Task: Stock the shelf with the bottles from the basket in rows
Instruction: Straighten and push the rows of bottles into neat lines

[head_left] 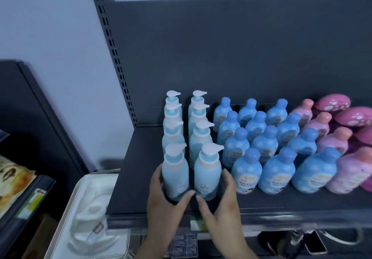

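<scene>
Hands come first, at the front edge of the shelf (141,178): the left hand (167,204) curls round the front left pump bottle (175,176), the right hand (220,202) curls round the front right pump bottle (207,176), thumbs nearly meeting. Low on the left lies a white tub (66,208). Both held bottles stand upright, side by side, heading two rows of four running back. Right of these stand three rows of blue-capped bottles (246,170), then pink bottles (354,170), and behind all rises the dark back panel (221,47)
</scene>
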The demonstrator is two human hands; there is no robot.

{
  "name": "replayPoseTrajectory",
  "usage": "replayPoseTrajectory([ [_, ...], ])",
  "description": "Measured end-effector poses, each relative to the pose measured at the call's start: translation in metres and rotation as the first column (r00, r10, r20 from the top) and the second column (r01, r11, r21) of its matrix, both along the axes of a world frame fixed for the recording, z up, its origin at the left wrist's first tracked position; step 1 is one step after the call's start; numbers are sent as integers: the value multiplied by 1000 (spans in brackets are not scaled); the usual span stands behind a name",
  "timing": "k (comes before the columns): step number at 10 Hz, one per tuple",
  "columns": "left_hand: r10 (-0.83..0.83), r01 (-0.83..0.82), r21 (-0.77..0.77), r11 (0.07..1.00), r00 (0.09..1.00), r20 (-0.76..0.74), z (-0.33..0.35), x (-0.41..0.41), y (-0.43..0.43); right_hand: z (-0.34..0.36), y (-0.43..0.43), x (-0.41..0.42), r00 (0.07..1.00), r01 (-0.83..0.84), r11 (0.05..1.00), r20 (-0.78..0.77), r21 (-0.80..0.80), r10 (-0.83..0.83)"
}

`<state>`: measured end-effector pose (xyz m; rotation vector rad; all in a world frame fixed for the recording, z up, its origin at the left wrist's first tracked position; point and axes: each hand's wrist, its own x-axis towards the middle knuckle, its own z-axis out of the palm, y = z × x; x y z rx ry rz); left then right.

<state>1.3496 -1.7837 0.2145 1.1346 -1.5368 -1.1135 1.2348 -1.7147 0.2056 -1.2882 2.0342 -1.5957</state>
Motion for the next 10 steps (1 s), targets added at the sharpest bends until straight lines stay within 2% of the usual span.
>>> replayPoseTrajectory([
  [1, -10, 12, -22, 1000, 997, 77, 1, 1, -3, -2, -9, -7, 997, -46, 991, -51, 127, 53],
  [2, -51, 55, -50, 997, 995, 88, -3, 4, -6, -3, -11, -8, 993, -39, 987, -108, 155, 56],
  [5, -113, 114, -45, 992, 993, 35, -6, 12, -14, -1, -15, 2, 998, -7, 988, -61, 154, 17],
  [7, -92, 92, -22, 996, 996, -11, -10, 14, -16, -1, -14, 3, 998, 1, 988, -63, 153, 8],
  [9, -114, 114, -23, 993, 993, 12, -7, 11, -14, 1, -15, 4, 996, 22, 982, -87, 186, -6],
  [10, -109, 109, -75, 991, 994, 7, -9, 15, -11, 6, -10, 10, 997, -5, 975, -74, 222, 22],
])
